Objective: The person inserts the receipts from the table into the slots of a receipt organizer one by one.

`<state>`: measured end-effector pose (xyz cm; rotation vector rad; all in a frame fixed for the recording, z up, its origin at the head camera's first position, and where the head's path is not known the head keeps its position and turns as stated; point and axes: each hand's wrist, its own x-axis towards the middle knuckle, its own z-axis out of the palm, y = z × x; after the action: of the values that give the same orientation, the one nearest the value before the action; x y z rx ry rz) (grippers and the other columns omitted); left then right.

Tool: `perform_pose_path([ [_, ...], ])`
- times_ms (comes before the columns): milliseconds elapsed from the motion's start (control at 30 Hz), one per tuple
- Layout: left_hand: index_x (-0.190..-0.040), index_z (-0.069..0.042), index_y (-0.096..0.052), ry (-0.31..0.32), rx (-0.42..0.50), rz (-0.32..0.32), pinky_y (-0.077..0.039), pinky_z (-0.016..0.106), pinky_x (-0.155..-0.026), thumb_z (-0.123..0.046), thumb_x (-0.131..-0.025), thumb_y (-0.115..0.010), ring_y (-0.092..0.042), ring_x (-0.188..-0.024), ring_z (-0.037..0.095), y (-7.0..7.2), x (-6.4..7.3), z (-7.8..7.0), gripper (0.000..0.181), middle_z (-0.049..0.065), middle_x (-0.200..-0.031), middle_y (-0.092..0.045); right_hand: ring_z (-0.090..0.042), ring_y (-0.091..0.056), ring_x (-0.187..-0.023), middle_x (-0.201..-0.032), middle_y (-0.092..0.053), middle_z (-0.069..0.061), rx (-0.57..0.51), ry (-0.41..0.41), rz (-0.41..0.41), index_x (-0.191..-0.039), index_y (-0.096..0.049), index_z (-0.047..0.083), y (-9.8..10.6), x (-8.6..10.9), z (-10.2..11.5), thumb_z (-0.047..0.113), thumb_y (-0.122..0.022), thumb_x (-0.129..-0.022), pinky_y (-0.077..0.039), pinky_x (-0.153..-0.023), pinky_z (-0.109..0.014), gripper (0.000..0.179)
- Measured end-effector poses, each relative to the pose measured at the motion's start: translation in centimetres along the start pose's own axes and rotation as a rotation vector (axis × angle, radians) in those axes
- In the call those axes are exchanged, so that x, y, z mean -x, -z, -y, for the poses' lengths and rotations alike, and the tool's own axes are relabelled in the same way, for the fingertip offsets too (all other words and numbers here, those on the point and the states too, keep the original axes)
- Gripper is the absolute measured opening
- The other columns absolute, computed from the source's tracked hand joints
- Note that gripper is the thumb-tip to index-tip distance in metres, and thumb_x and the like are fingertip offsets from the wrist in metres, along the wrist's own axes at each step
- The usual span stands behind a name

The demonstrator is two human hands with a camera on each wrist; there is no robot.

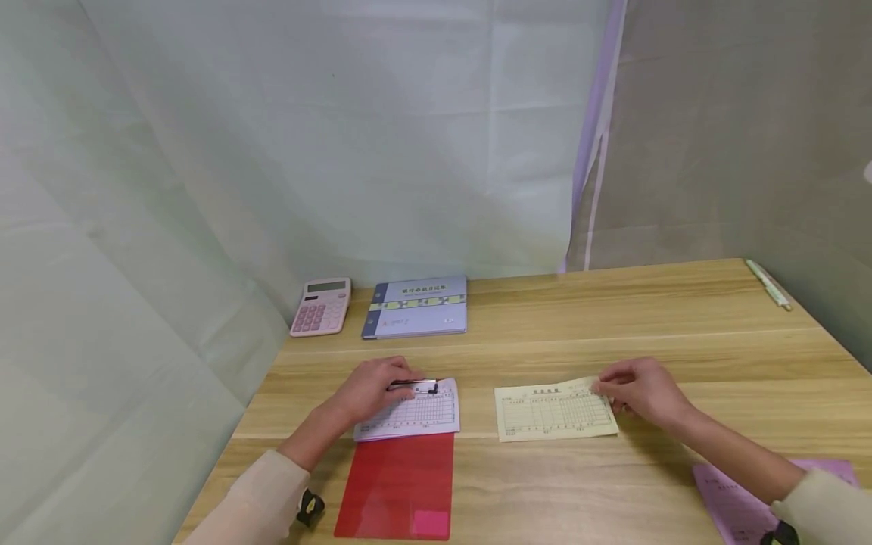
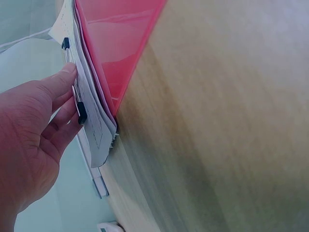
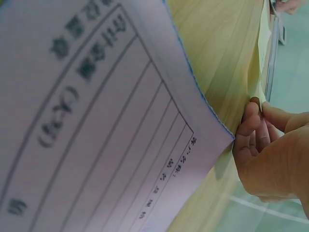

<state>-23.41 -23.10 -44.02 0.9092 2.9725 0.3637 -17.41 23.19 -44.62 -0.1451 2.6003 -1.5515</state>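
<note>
At the left, my left hand grips the metal clip at the top of a red clipboard, thumb on the clip. A small stack of white printed forms lies under that clip. In the left wrist view the layered sheets show edge-on beside the fingers. Farther right, my right hand pinches the upper right corner of a pale yellow form. The right wrist view has this yellow form edge-on between thumb and fingers, its near part lifted off the wooden table.
Below the right forearm lies a purple form, which fills much of the right wrist view. A pink calculator and a blue-covered ledger sit at the back left. A pen lies along the table's right edge.
</note>
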Motion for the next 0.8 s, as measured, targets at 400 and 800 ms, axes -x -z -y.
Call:
perform_pose_path([
  [400, -0.131, -0.022, -0.078, -0.017, 0.006, -0.006, -0.052, 0.031, -0.081, -0.026, -0.095, -0.082, -0.057, -0.088, 0.009, -0.1, 0.1, 0.1, 0.037, -0.009, -0.104, -0.067, -0.019, -0.063, -0.079, -0.090, -0.068, -0.004, 0.301, 0.108, 0.153, -0.116, -0.071, -0.010, 1.5, -0.6, 2.1, 0.012, -0.087, -0.088, -0.052, -0.062, -0.029, 0.040],
  [800, -0.131, -0.022, -0.078, -0.027, -0.006, -0.014, -0.052, 0.030, -0.080, -0.026, -0.095, -0.082, -0.057, -0.086, 0.008, -0.1, -0.1, 0.2, 0.036, -0.010, -0.101, -0.066, -0.011, -0.053, -0.070, -0.081, -0.069, 0.004, 0.310, 0.214, 0.052, -0.088, -0.077, 0.007, 0.2, -0.4, 0.7, 0.011, -0.080, -0.094, -0.045, -0.058, -0.026, 0.008],
])
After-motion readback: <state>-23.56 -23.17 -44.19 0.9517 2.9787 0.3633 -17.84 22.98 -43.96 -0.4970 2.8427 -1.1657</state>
